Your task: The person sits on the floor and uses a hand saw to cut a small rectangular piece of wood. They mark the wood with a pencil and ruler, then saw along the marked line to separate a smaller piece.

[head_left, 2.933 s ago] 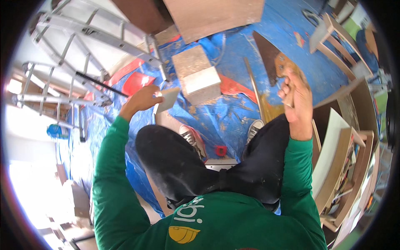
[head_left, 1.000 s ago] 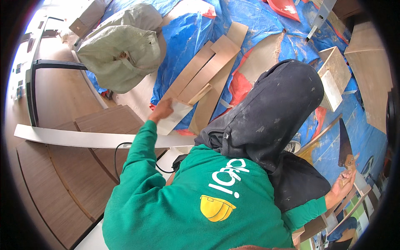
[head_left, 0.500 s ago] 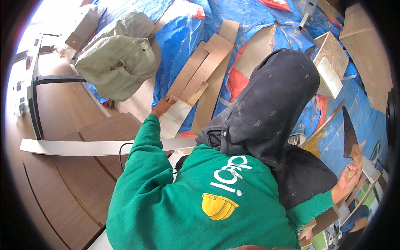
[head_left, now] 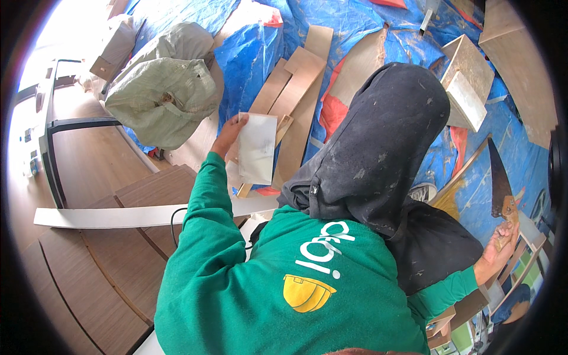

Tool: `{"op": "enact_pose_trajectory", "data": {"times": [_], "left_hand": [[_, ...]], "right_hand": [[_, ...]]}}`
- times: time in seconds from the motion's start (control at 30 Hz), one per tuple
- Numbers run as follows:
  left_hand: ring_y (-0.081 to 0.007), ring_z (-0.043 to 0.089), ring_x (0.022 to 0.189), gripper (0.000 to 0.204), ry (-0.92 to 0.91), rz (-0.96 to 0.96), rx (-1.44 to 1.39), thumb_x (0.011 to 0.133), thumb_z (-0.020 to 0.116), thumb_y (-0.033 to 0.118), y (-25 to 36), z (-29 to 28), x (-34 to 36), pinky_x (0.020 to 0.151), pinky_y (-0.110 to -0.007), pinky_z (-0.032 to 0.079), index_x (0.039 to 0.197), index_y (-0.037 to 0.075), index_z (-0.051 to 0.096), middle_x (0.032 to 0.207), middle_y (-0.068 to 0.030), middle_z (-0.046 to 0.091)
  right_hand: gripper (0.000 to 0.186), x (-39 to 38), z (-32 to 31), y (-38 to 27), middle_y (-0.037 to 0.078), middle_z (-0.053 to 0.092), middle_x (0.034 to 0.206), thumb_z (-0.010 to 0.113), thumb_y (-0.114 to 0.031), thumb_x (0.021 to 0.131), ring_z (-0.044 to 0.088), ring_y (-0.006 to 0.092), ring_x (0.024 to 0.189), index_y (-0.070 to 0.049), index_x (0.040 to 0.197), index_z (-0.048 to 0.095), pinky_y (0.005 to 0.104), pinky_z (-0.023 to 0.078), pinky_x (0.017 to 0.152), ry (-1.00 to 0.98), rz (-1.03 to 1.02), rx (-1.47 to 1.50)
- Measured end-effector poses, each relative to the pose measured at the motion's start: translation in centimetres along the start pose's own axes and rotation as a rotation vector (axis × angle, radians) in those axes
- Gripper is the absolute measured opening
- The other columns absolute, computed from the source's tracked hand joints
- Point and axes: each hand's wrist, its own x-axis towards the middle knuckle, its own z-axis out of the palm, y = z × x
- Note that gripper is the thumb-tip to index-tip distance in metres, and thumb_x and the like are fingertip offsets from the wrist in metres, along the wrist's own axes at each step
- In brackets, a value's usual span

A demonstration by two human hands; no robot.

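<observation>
A white rectangular board (head_left: 257,149) is gripped at its upper left corner by my left hand (head_left: 228,137), fingers closed over the edge. Under and behind it lie several light brown wooden planks (head_left: 285,94) on the blue tarp. Out at the far right, my right hand (head_left: 498,247) is wrapped round the wooden handle of a handsaw (head_left: 499,177), whose dark blade points up and away from me. The saw is well apart from the board.
A pale woven sack (head_left: 163,103) stands at the far left. A long white strip (head_left: 118,218) crosses brown panels (head_left: 106,260) on the left. The blue tarp (head_left: 349,18) covers the floor ahead. An open wooden box (head_left: 470,71) sits at the far right.
My left hand has raised and turned the white board, so its broad face now shows above the planks. The right hand with the handsaw has shifted only slightly.
</observation>
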Motion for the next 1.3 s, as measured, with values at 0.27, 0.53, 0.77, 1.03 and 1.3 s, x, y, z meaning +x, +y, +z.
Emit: {"op": "enact_pose_trajectory", "data": {"times": [0.27, 0.53, 0.77, 1.03, 1.3], "left_hand": [[-0.0173, 0.067, 0.111, 0.051, 0.056, 0.01, -0.022, 0.109, 0.064, 0.046, 4.1, 3.4, 4.3, 0.1, -0.034, 0.052, 0.131, 0.001, 0.074, 0.121, -0.0076, 0.076], [-0.0231, 0.068, 0.115, 0.058, 0.275, 0.055, 0.11, 0.102, 0.074, 0.046, 0.3, 4.5, 6.0, 0.102, -0.038, 0.051, 0.133, -0.003, 0.07, 0.124, -0.0163, 0.075], [-0.0293, 0.069, 0.118, 0.058, 0.302, 0.082, 0.187, 0.1, 0.077, 0.044, 2.1, 7.0, 4.8, 0.103, -0.04, 0.052, 0.132, -0.004, 0.068, 0.125, -0.0195, 0.074], [-0.0371, 0.065, 0.129, 0.064, 0.421, 0.193, 0.237, 0.1, 0.076, 0.042, -0.1, 8.4, 5.3, 0.111, -0.045, 0.049, 0.138, -0.007, 0.061, 0.135, -0.0249, 0.07], [-0.0437, 0.063, 0.128, 0.062, 0.226, 0.255, 0.451, 0.095, 0.079, 0.043, 2.9, 15.7, 5.1, 0.11, -0.05, 0.048, 0.138, 0.001, 0.062, 0.135, -0.0272, 0.067]], "right_hand": [[0.017, -0.7, -0.5, 0.0, 0.007, 0.053, 0.091, 0.06, -0.013, 0.112, 0.052, 0.0134, 0.073, 0.004, 0.112, 0.055, 0.0278, 0.049, 0.067, 0.044, 0.002, 0.023], [0.018, -1.4, 1.5, 1.2, 0.004, 0.057, 0.088, 0.061, -0.018, 0.112, 0.054, 0.0104, 0.071, 0.0, 0.113, 0.059, 0.0265, 0.051, 0.064, 0.101, -0.063, 0.052], [0.019, -2.3, 3.2, 1.5, 0.003, 0.055, 0.084, 0.061, -0.02, 0.113, 0.052, 0.0103, 0.067, -0.002, 0.107, 0.059, 0.0253, 0.051, 0.064, 0.115, -0.069, 0.098], [0.02, -1.2, -0.9, 2.5, 0.003, 0.055, 0.095, 0.059, -0.018, 0.113, 0.051, 0.0099, 0.072, 0.0, 0.119, 0.059, 0.0249, 0.049, 0.064, 0.041, -0.056, 0.103], [0.018, -1.6, -1.4, 2.1, 0.003, 0.055, 0.092, 0.06, -0.018, 0.113, 0.052, 0.0093, 0.072, 0.0, 0.118, 0.061, 0.024, 0.048, 0.066, 0.037, -0.058, 0.088]]}}
